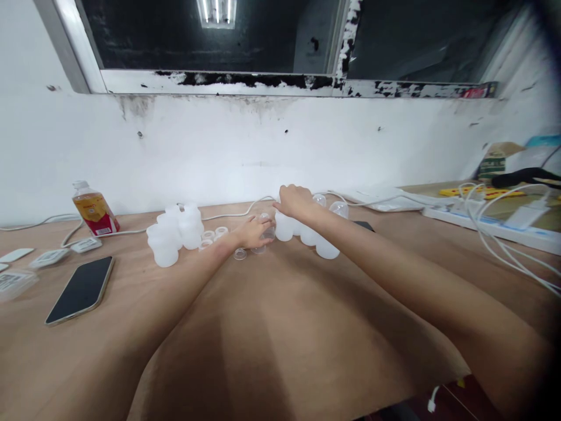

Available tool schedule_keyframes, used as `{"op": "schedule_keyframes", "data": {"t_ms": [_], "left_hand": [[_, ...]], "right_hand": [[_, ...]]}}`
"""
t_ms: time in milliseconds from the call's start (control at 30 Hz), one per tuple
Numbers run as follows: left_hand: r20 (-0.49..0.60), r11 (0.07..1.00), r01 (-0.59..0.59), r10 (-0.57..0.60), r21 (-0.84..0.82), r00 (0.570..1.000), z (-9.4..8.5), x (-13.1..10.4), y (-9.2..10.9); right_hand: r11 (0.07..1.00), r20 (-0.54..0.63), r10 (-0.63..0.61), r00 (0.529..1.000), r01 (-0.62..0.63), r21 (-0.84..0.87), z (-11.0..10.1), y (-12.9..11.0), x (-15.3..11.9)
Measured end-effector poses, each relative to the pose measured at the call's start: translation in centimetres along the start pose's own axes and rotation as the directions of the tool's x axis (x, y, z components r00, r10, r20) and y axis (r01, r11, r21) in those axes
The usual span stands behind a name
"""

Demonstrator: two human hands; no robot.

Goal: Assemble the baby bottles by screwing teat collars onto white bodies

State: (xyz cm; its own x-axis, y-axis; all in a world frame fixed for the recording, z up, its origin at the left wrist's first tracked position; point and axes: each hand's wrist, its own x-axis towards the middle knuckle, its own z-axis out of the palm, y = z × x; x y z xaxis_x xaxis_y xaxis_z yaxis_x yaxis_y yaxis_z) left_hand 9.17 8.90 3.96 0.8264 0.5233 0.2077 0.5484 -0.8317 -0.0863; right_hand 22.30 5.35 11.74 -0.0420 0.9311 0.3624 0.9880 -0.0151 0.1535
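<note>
My left hand (253, 233) has its fingers bent around a clear plastic dome lid (268, 229) near the middle of the table. Other small clear lids (240, 254) lie beside and below that hand. To the right, my right hand (294, 202) is curled, palm down, over the top of a translucent white plastic cup (284, 228); whatever its fingertips grip is hidden behind the hand. More white cups (328, 248) stand under and beside my right forearm, and a clear dome (339, 209) tops one of them.
Stacked white cups (165, 251) and several clear rings (208, 235) sit on the left. Further left are a phone (81, 290), a drink bottle (94, 210) and small flat cases (50, 257). A power strip (495, 228) with white cables lies at right.
</note>
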Motion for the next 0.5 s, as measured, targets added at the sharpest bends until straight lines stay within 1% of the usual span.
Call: {"op": "schedule_keyframes", "data": {"t_ms": [167,267,333,433,467,500], "left_hand": [[-0.027,1.000,0.018,-0.018,0.012,0.999,-0.3,-0.2,0.3],[-0.063,0.996,0.043,-0.039,0.075,0.997,-1.2,-1.1,0.4],[-0.093,0.987,0.041,-0.027,0.154,0.995,-2.2,-2.4,0.4],[-0.157,0.970,0.058,-0.021,0.236,0.987,-3.9,-5.6,0.3],[-0.175,0.967,0.078,-0.035,0.242,0.984,-4.3,-6.9,0.3],[-0.186,0.966,0.099,-0.055,0.237,0.981,-4.7,-8.4,0.3]], "right_hand": [[0.999,-0.003,0.001,1.000,-0.001,-0.039,0.0,0.0,-0.1],[0.998,-0.006,0.010,1.000,-0.011,-0.067,0.0,0.2,-0.3],[0.996,-0.025,0.018,1.000,-0.020,-0.085,-0.2,0.3,-0.3],[0.994,-0.083,0.019,0.996,-0.028,-0.101,-0.6,0.0,-0.9],[0.996,-0.109,-0.006,0.994,-0.004,-0.094,-0.7,-0.4,-1.4],[0.996,-0.131,-0.058,0.990,0.049,-0.075,-0.8,-0.8,-2.1]]}}
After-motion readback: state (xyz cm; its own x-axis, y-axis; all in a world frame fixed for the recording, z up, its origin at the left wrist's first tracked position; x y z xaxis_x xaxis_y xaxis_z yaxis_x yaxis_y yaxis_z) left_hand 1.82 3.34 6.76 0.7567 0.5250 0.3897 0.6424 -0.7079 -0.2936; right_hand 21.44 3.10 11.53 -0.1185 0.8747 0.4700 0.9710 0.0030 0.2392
